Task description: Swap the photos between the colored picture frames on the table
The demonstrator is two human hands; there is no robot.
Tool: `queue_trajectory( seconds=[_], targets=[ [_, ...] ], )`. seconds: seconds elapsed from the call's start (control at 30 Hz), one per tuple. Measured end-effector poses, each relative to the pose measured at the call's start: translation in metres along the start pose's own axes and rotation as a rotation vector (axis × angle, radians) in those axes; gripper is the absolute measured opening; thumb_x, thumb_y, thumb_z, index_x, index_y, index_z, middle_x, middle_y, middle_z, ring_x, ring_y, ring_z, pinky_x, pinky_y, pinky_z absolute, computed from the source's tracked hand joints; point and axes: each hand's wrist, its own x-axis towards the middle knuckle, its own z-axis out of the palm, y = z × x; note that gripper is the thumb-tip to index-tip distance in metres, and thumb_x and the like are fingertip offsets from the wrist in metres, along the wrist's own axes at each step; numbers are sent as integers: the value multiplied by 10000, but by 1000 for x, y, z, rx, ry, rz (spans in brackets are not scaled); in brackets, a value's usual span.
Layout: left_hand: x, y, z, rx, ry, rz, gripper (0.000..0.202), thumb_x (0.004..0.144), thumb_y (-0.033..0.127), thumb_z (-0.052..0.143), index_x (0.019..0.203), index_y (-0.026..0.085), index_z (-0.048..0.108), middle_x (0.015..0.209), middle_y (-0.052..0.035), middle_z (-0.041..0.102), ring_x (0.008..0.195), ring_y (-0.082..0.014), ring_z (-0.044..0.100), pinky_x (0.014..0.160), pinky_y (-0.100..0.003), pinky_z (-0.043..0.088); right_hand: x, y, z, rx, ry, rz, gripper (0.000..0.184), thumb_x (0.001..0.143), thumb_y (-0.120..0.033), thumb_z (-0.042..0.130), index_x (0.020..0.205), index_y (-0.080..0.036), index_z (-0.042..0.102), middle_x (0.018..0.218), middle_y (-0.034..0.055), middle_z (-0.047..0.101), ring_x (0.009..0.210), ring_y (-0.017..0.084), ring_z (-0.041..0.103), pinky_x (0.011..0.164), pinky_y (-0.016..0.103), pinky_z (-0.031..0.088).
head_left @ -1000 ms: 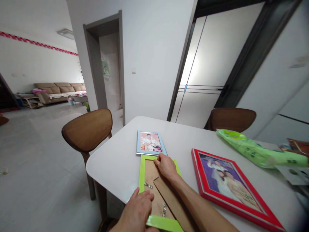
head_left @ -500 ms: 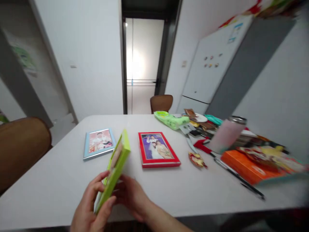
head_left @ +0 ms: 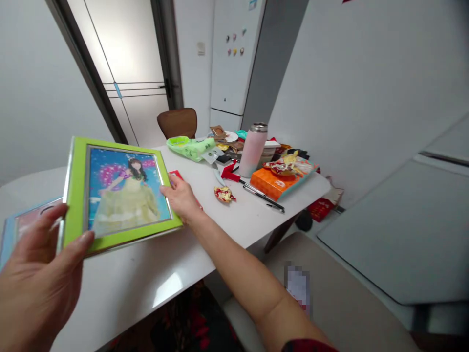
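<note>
Lime-green and glossy, the green frame [head_left: 78, 181] now shows its photo [head_left: 126, 195], where half a second ago it stands nearly edge-on, and before that its brown back faces up; the turn puts the back out of sight and the picture side in view. It is held tilted above the worktop [head_left: 238, 220], the left hand [head_left: 47, 269] gripping its left edge, thumb in front, and the right hand [head_left: 180, 198] pinching its right edge, so both sets of fingers are closed around it. The rim is flat, broad and rectangular, with a thin silvery inner border. Behind it show parts of the pale blue frame [head_left: 9, 235] and the red frame [head_left: 177, 174], while a smooth pink flask [head_left: 252, 151] stands beyond
</note>
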Motion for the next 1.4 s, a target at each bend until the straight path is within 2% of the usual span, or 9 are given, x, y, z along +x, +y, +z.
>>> queue_trajectory(
  seconds=[0.17, 0.33, 0.7, 0.8, 0.93, 1.07, 1.13, 1.23, 1.4],
  targets=[
    [36, -54, 39, 20, -100, -142, 504, 716, 201, 561, 1188, 220, 384, 1187, -30, 489, 1091, -220, 448, 975, -414, 295, 40, 24, -39, -271, 67, 46, 278, 726, -202, 521, 1002, -172, 536, 942, 9, 605, 893, 156, 534, 806, 306, 407],
    [47, -97, 48, 330, -133, -54, 532, 725, 274, 528, 1209, 132, 359, 1192, -98, 479, 1062, -219, 470, 921, -350, 350, 54, 45, -51, -495, 52, 63, 306, 796, -308, 463, 1061, -156, 478, 1071, 62, 513, 912, 170, 520, 765, 385, 436],
    [41, -100, 46, 561, -136, 78, 421, 777, 207, 437, 1185, 121, 380, 1151, -97, 521, 1028, -193, 500, 859, -309, 393, 64, 57, -45, -742, -20, 30, 284, 800, -305, 456, 1042, -162, 494, 1057, 60, 524, 894, 161, 526, 759, 369, 440],
    [50, -101, 22, 682, -112, 130, 444, 782, 223, 441, 1202, 113, 354, 1215, -112, 463, 1103, -187, 435, 903, -304, 354, 58, 42, -42, -757, 34, 6, 311, 769, -237, 467, 1044, -100, 520, 1033, 136, 556, 936, 224, 524, 809, 390, 401],
    [74, -101, -51, 926, 1, 146, 442, 725, 151, 479, 1155, 99, 389, 1286, -152, 352, 1214, -251, 249, 985, -427, 182, 29, 8, -15, -682, 52, -123, 385, 747, -266, 419, 1097, -123, 499, 1074, 129, 558, 943, 233, 529, 815, 366, 397],
    [78, -100, -110, 1111, 14, 97, 308, 669, 137, 531, 974, 127, 500, 1098, -131, 511, 1091, -283, 399, 931, -452, 238, -25, -12, 48, -358, -257, -305, 338, 742, -323, 407, 1000, -168, 562, 967, 76, 616, 805, 176, 581, 713, 290, 455],
    [67, -95, -119, 1166, -16, 96, 239, 675, 170, 542, 912, 159, 517, 998, -81, 550, 1021, -254, 452, 910, -415, 277, -47, -8, 81, -316, -396, -306, 340, 730, -298, 422, 1012, -172, 564, 974, 79, 616, 801, 179, 584, 706, 301, 461],
    [32, -82, -119, 1216, -58, 119, 288, 665, 217, 573, 943, 176, 507, 970, -57, 545, 1012, -246, 444, 918, -403, 270, -60, 12, 113, -407, -429, -261, 410, 687, -254, 468, 1072, -132, 542, 1072, 121, 578, 963, 226, 537, 847, 358, 400],
    [-51, -76, -122, 1234, -225, 274, 433, 587, 300, 661, 981, 216, 502, 978, -55, 541, 911, -259, 492, 830, -392, 371, -57, 36, 115, -468, -436, -249, 451, 714, -264, 433, 1136, -115, 491, 1154, 132, 525, 1081, 219, 463, 938, 348, 318]
  ],
)
